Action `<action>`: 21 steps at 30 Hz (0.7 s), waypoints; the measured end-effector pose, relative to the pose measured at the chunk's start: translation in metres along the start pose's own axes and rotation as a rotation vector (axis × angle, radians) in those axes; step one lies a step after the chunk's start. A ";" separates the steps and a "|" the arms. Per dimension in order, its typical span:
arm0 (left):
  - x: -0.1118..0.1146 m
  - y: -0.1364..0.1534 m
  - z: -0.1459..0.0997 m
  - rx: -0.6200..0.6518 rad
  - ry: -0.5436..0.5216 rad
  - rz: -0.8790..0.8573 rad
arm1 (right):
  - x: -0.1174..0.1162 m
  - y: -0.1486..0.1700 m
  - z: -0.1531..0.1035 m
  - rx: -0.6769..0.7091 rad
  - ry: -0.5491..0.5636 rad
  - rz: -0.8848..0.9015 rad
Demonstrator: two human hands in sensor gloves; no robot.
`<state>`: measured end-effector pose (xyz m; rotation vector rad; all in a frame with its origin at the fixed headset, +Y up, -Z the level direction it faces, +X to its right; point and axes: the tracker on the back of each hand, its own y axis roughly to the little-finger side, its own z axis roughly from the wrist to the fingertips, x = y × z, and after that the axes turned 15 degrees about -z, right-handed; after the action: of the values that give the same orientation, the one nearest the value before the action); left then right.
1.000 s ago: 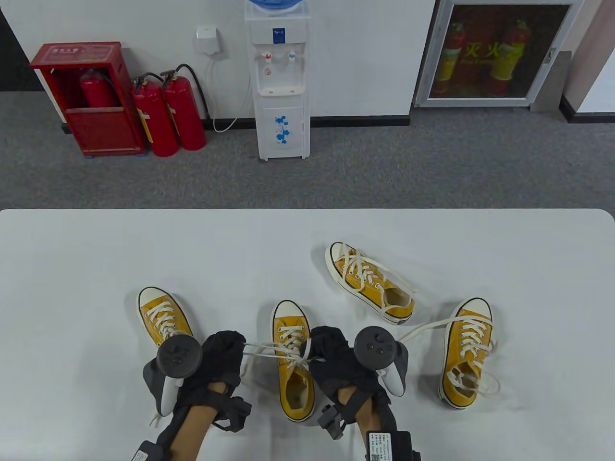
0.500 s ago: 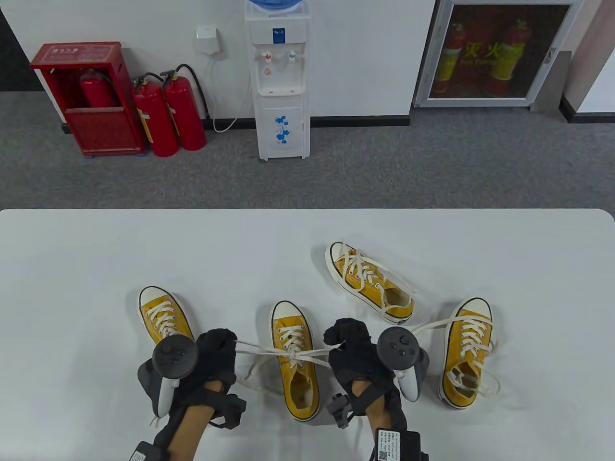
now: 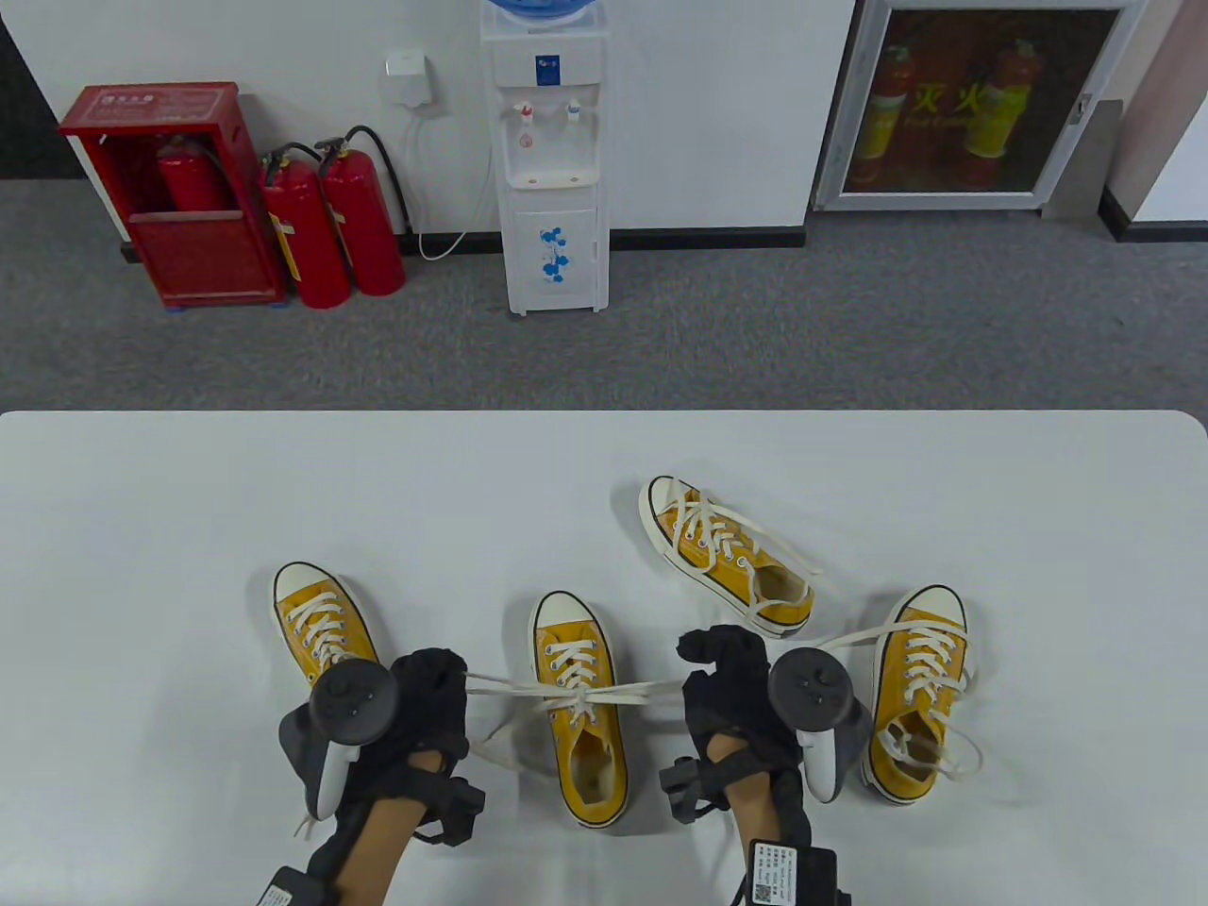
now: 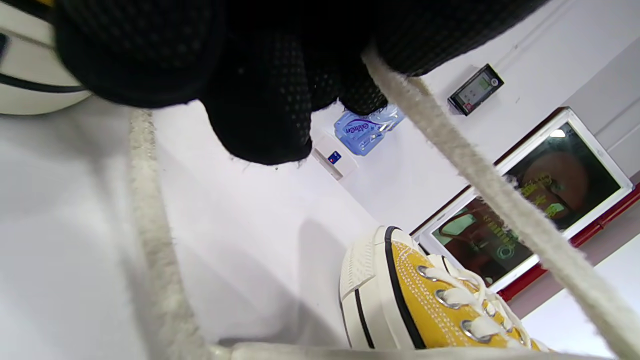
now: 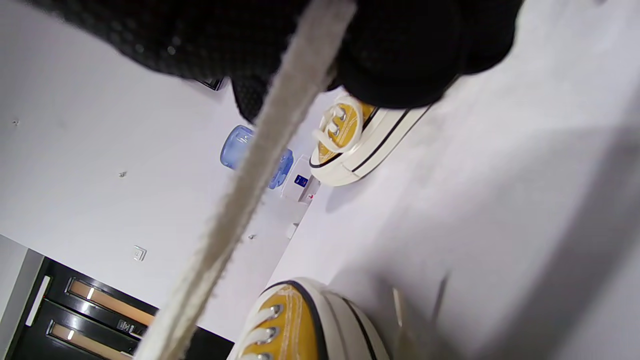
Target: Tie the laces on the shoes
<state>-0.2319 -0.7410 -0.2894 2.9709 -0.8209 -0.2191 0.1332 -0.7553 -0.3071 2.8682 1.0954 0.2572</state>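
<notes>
My left hand [image 3: 429, 698] and right hand [image 3: 727, 689] each pinch a lace end [image 3: 510, 687], cinching the middle shoe's [image 3: 578, 703] first knot; next I form loops.

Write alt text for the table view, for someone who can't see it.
Two gloved hands, left hand and right hand, pull the laces of the middle yellow sneaker taut sideways over a white table. Three more yellow sneakers sit around it.
</notes>
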 end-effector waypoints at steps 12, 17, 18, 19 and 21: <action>0.016 -0.020 -0.011 0.151 0.077 0.075 | 0.010 -0.024 -0.010 0.097 0.074 -0.048; 0.034 -0.028 -0.016 0.220 0.179 0.136 | 0.012 -0.041 -0.017 0.152 0.070 -0.220; 0.038 -0.029 -0.017 0.232 0.204 0.168 | 0.011 -0.045 -0.019 0.161 0.062 -0.268; 0.042 -0.030 -0.018 0.240 0.224 0.200 | 0.011 -0.049 -0.021 0.175 0.044 -0.307; 0.047 -0.030 -0.019 0.248 0.252 0.241 | 0.009 -0.055 -0.025 0.199 0.023 -0.362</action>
<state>-0.1738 -0.7389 -0.2788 2.9864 -1.2348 0.2821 0.0995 -0.7080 -0.2879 2.7583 1.7007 0.1680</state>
